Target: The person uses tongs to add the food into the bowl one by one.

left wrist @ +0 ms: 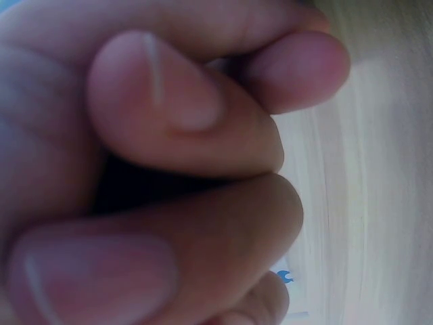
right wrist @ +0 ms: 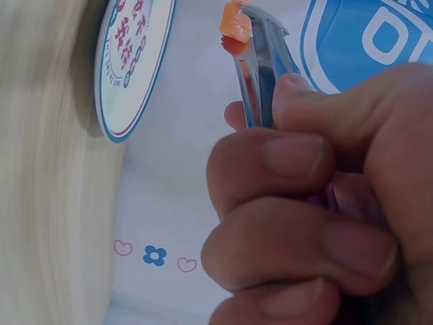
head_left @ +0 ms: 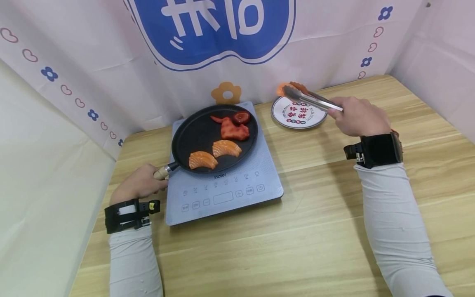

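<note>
My right hand (head_left: 360,115) grips metal tongs (head_left: 313,100), its fingers curled round the arms. An orange food piece (right wrist: 237,24) sits between the tong tips, over the far edge of a white plate (head_left: 297,111) printed with red characters. My left hand (head_left: 142,181) holds the wooden handle (head_left: 161,172) of a black frying pan (head_left: 193,136). In the left wrist view only curled fingers (left wrist: 223,230) show. The pan bears two orange salmon slices (head_left: 203,160) on the near side. Farther back lie a reddish chicken wing (head_left: 233,130) and a dark red round piece (head_left: 241,117).
Under the pan is a grey Haier induction cooker (head_left: 222,210) with touch controls along its near side. All of this stands on a wooden table (head_left: 297,247). A printed cloth (head_left: 319,41) hangs behind, close to the plate, and pale walls stand at both sides.
</note>
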A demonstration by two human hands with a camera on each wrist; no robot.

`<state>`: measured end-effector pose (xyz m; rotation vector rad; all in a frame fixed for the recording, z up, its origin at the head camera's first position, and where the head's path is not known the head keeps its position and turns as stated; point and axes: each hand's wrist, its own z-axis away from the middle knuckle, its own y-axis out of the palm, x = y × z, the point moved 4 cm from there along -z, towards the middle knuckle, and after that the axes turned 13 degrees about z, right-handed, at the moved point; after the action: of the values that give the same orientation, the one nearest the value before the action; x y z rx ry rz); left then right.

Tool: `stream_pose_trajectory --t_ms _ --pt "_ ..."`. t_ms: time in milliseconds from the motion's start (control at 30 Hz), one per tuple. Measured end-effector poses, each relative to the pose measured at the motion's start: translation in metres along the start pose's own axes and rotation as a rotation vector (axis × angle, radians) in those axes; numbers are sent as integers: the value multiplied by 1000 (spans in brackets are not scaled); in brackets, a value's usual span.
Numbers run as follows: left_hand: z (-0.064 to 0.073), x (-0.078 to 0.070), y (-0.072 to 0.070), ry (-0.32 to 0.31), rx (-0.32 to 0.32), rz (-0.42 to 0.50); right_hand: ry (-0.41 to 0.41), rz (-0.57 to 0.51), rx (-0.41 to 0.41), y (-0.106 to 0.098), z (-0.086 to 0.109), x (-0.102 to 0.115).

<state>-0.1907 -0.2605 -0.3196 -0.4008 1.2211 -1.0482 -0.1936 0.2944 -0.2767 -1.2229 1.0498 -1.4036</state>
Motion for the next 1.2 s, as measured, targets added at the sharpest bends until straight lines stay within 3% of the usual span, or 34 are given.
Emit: stream_pose_trajectory --t_ms 1200 --pt "1 -1 0 -17 10 8 -67 42 -56 -21 17 24"
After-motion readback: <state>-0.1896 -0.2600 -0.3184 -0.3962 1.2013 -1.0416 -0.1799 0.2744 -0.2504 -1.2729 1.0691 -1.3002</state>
